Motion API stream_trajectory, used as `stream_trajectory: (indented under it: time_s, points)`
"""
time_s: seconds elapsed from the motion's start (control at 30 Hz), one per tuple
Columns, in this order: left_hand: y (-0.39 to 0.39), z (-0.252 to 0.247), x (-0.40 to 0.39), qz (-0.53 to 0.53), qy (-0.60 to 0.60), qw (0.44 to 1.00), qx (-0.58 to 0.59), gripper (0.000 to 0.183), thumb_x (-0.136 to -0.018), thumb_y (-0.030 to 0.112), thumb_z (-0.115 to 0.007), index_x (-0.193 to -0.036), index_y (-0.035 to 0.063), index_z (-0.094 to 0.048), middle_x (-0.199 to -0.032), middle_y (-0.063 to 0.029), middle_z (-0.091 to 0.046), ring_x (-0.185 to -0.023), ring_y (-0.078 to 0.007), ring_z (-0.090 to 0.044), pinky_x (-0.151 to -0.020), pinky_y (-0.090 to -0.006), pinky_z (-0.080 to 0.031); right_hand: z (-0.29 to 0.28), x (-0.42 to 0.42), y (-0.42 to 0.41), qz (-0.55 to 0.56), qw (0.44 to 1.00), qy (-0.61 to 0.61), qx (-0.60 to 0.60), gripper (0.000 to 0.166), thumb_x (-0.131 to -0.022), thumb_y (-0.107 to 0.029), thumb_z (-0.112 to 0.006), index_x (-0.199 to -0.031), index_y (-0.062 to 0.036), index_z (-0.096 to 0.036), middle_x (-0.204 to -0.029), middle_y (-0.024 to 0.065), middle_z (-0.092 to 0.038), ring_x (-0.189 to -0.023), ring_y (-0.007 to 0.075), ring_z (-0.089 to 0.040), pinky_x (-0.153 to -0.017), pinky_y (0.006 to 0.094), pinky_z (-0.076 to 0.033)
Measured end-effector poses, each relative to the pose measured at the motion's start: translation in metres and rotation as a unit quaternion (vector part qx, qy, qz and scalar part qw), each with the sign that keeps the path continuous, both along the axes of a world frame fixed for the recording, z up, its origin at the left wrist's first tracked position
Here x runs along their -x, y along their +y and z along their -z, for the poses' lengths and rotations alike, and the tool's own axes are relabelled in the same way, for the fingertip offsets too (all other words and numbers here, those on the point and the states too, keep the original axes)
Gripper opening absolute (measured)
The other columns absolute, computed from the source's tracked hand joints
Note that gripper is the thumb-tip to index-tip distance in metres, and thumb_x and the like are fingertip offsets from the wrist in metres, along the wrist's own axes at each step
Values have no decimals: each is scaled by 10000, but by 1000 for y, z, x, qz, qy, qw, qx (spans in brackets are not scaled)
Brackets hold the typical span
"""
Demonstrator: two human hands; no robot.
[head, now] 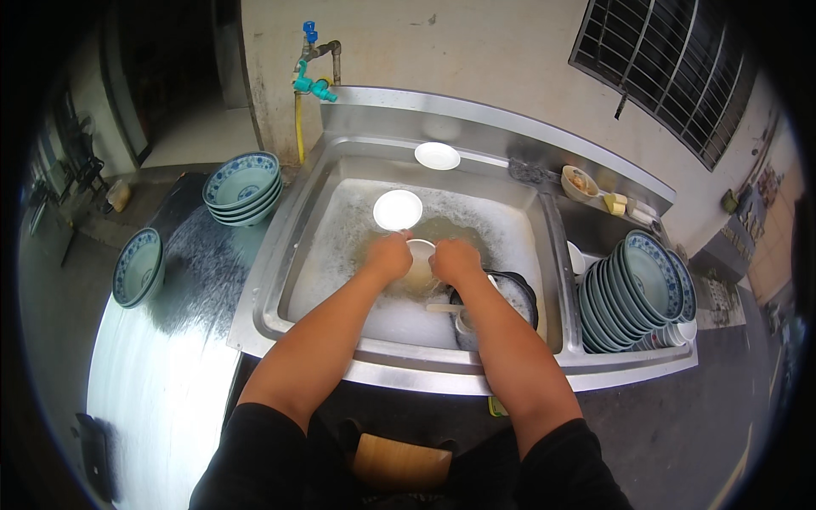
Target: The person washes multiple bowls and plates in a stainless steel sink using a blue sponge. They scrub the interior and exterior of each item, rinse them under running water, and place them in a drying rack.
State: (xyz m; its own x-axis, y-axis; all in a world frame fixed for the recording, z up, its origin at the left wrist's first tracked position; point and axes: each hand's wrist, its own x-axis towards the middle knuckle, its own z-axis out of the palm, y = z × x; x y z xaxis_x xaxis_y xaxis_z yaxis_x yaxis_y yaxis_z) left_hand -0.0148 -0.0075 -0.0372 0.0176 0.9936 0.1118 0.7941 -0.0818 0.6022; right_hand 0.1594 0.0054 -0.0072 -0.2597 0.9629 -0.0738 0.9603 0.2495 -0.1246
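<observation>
Both of my hands grip a small white bowl (421, 254) from its two sides, low over the soapy water of a stainless steel sink (556, 274). My left hand (389, 257) is on its left rim, my right hand (456, 260) on its right rim. Just beyond them a white plate (398, 210) lies in the suds. Under my right forearm a dark pan or basin (526, 292) sits partly in the foam, with a pale handle (444, 308) and a cup-like thing (465, 320) beside it. Another white saucer (437, 155) rests on the sink's back ledge.
Blue-patterned bowls (245, 185) are stacked on the left table, with more bowls (137, 268) tilted at its left edge. A long row of bowls (650, 277) fills the right basin. A bowl with scraps (579, 183), a yellow sponge (615, 203) and a mesh scourer (528, 171) lie behind.
</observation>
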Motion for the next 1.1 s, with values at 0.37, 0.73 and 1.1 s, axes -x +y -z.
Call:
stream_trajectory:
  time_s: [0.37,0.73,1.1]
  points:
    - [-8,-41,0,-58,-637,722,262,387,-1020,129,-559,-1382,0,-512,-1238,-185,-664,-1044,-311,-702,-832,-423,-606,-13,4,10,93,904,407,-89,337,-965,-275,-580,-1162,-14,-661,-1131,245,-704,-1078,447,-655,-921,488,-511]
    - [-13,-57,-10,13,-495,859,128,272,-1050,213,-542,-1230,24,-619,-1055,-91,-743,-872,-155,-682,-773,-298,-545,-48,5,-6,-12,841,444,-309,202,-905,-108,-676,-1091,-29,-676,-1030,204,-719,-954,415,-686,-826,454,-539]
    - [-14,-57,-11,-67,-382,921,-42,290,-1070,254,-508,-1095,4,-653,-839,-67,-704,-705,-117,-636,-646,-286,-499,-80,-16,-29,78,944,303,-108,423,-871,-451,-743,-1010,-52,-736,-925,179,-745,-904,369,-715,-796,466,-553]
